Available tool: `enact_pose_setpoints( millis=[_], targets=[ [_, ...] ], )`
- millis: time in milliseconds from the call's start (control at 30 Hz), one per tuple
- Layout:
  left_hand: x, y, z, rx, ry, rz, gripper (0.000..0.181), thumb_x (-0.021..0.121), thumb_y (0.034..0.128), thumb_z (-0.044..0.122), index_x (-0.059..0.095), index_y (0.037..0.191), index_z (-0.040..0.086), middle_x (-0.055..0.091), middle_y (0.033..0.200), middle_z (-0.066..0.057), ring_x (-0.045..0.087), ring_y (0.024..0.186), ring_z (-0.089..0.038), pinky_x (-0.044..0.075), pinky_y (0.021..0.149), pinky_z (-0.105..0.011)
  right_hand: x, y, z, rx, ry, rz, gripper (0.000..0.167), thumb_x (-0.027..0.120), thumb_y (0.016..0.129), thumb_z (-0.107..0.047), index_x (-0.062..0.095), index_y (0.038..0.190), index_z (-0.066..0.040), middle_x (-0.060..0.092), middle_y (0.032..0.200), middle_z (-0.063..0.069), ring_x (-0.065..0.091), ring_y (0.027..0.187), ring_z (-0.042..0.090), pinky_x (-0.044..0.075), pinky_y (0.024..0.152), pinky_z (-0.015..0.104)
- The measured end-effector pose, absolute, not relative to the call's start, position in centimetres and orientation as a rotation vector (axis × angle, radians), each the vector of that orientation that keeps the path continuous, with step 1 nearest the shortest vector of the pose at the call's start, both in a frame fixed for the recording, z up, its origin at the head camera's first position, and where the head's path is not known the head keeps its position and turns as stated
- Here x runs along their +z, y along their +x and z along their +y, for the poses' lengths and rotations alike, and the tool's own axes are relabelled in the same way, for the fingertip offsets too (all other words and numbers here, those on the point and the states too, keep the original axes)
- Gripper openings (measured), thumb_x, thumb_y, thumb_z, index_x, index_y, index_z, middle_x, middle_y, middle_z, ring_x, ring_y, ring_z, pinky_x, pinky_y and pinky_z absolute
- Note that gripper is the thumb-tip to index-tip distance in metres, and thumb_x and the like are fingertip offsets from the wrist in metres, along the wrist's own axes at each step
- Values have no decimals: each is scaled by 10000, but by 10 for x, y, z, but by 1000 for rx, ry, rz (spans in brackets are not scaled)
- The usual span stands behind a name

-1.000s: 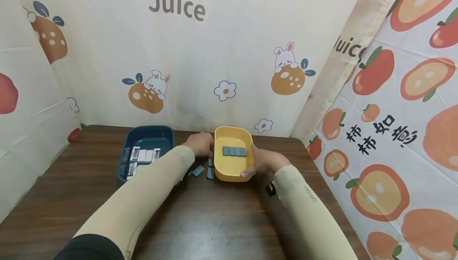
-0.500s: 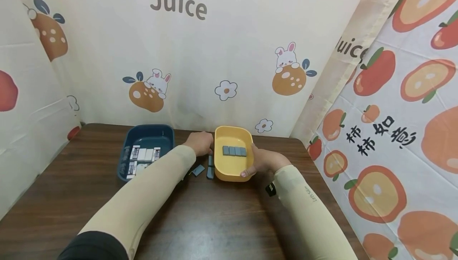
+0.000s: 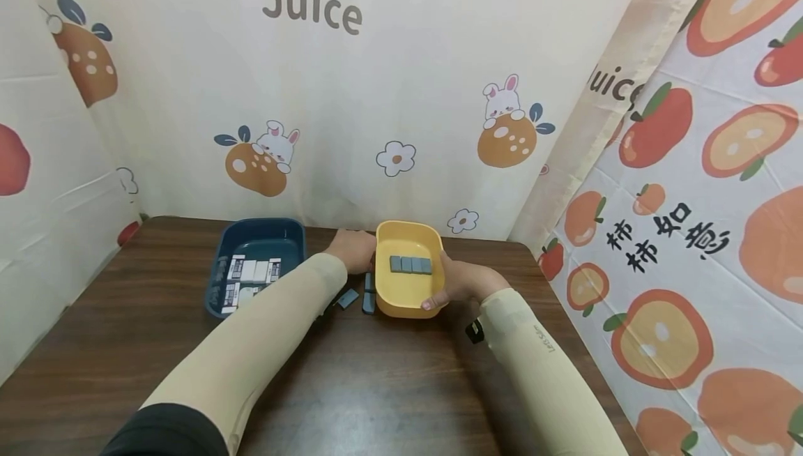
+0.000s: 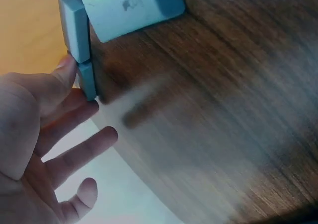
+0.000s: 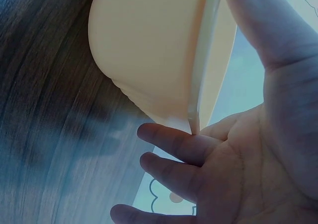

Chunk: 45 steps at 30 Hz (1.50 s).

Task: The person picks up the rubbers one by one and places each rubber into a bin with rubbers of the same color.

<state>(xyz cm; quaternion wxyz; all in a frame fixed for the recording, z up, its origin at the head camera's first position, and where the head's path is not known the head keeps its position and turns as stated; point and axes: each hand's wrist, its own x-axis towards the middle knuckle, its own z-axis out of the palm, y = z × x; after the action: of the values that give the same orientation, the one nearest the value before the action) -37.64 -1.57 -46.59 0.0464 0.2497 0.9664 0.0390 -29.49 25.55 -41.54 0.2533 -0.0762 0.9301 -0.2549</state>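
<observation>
Beside the left wall of a yellow plastic bin (image 3: 408,311), my left hand (image 3: 353,250) pinches a small blue-grey eraser (image 4: 86,80) between thumb and forefinger. That eraser stands at the far end of a line of similar erasers (image 4: 75,28) set along the bin's outer side. A loose eraser (image 3: 348,298) with faint print lies at an angle close by. My right hand (image 3: 467,280) grips the bin's right side, thumb at the rim (image 5: 206,50) and fingers spread near its outside. Inside the bin sits a row of several blue-grey erasers (image 3: 410,265).
On the left stands a dark blue bin (image 3: 266,231) containing several white erasers (image 3: 254,272), some in printed sleeves. My left forearm partly covers it. A printed curtain (image 3: 339,128) hangs behind the brown wooden table (image 3: 351,386).
My left hand has shifted slightly right, toward the yellow bin, exposing a little more of the eraser line. My right hand and both bins keep their places.
</observation>
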Motion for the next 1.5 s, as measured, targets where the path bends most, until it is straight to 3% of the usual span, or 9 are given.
enact_pose_setpoints(
  millis=[167, 267, 600, 667, 767, 867, 1133, 1300, 1500],
  targets=[
    [-462, -376, -13, 86, 726, 2971, 180, 804, 1063, 425, 838, 1071, 249, 855, 1033, 3, 789, 1126, -292, 554, 1147, -647, -413, -295, 255, -701, -213, 2532, 1459, 1096, 747, -424, 131, 1785, -79, 435, 1748, 254, 495, 1538, 410, 358, 1354, 647],
    [-461, -375, -12, 108, 711, 2939, 201, 727, 1118, 344, 800, 955, 251, 824, 957, 2, 774, 1074, -291, 516, 1159, -665, -414, -294, 255, -704, -201, 2532, 1466, 1093, 751, -431, 121, 1792, -81, 407, 1773, 242, 474, 1560, 401, 348, 1364, 635],
    [-461, -373, -20, 261, 719, 2912, 121, 794, 1039, 210, 787, 919, 207, 822, 924, -15, 782, 1038, -304, 537, 1151, -728, -415, -292, 254, -749, -143, 2507, 1523, 1099, 738, -416, 72, 1818, -105, 385, 1810, 231, 418, 1636, 406, 319, 1381, 650],
    [-460, -374, -23, 276, 705, 2913, 132, 821, 1004, 186, 770, 883, 194, 808, 896, -13, 769, 964, -280, 590, 1096, -678, -415, -292, 255, -749, -148, 2508, 1533, 1099, 737, -416, 60, 1820, -105, 386, 1812, 238, 415, 1644, 410, 313, 1386, 645],
    [-459, -378, -28, 294, 665, 2941, 185, 870, 935, 174, 734, 809, 174, 768, 821, -12, 714, 820, -233, 664, 907, -548, -416, -292, 255, -744, -154, 2512, 1543, 1101, 728, -434, 61, 1819, -106, 413, 1796, 239, 436, 1631, 409, 321, 1383, 641],
    [-451, -379, -34, 364, 607, 3006, 226, 872, 907, 190, 697, 768, 161, 729, 790, -17, 665, 752, -215, 647, 734, -468, -417, -293, 256, -742, -168, 2509, 1542, 1103, 718, -451, 75, 1812, -103, 430, 1781, 240, 451, 1618, 409, 330, 1379, 639],
    [-419, -374, -27, 578, 488, 3187, 397, 859, 940, 236, 587, 659, 168, 583, 642, 2, 575, 677, -236, 524, 675, -403, -416, -294, 257, -709, -146, 2524, 1576, 1104, 682, -509, 82, 1816, -117, 428, 1791, 243, 449, 1632, 423, 333, 1373, 653],
    [-423, -368, -5, 443, 746, 3168, 549, 880, 974, 361, 487, 624, 205, 452, 616, 54, 476, 623, -173, 419, 628, -325, -417, -295, 257, -692, -153, 2524, 1564, 1094, 696, -534, 85, 1814, -110, 462, 1766, 235, 478, 1606, 412, 351, 1367, 643],
    [-436, -354, 26, 453, 980, 2993, 487, 867, 974, 300, 531, 632, 215, 480, 592, 78, 456, 572, -123, 431, 601, -292, -419, -295, 257, -698, -184, 2526, 1537, 1086, 721, -520, 87, 1810, -96, 475, 1739, 235, 497, 1565, 390, 352, 1369, 620]
  ],
)
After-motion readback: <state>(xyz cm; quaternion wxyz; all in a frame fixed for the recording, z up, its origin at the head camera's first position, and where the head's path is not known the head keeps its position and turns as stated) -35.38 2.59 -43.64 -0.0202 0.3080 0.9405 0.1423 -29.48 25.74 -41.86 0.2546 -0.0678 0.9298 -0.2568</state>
